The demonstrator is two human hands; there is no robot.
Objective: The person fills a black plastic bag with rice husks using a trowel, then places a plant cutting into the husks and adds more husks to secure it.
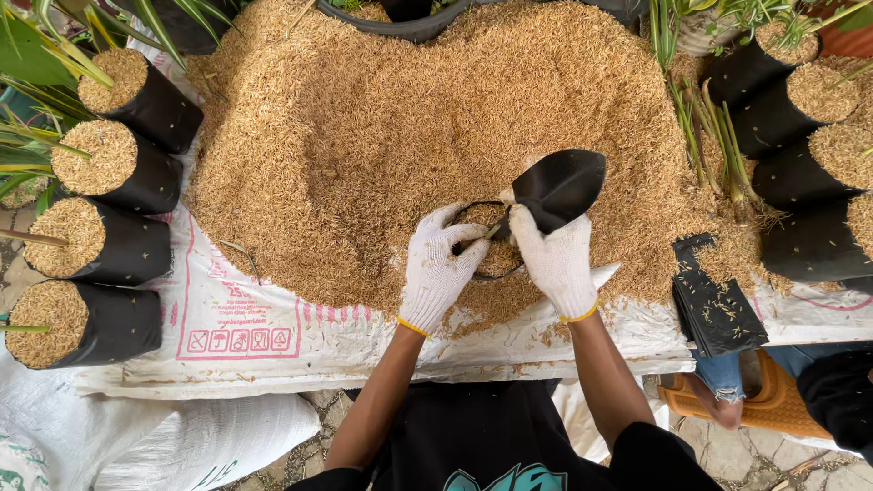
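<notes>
A big heap of tan rice husk (409, 127) lies on a white woven sack sheet (255, 336). At the heap's near edge stands a black grow bag (486, 241), partly full of husk. My left hand (438, 265), in a white knit glove, holds the bag's rim open. My right hand (556, 259), also gloved, grips the handle of a black hand trowel (559, 186), whose empty blade points up and to the right over the heap.
Several filled black grow bags (109, 245) lie in a row on the left, more filled grow bags (809, 136) at the right. A stack of flat empty bags (714, 305) lies at the right edge of the sheet. Green plant cuttings (714, 136) lie beside the heap. Another person's knee (723, 386) shows at the lower right.
</notes>
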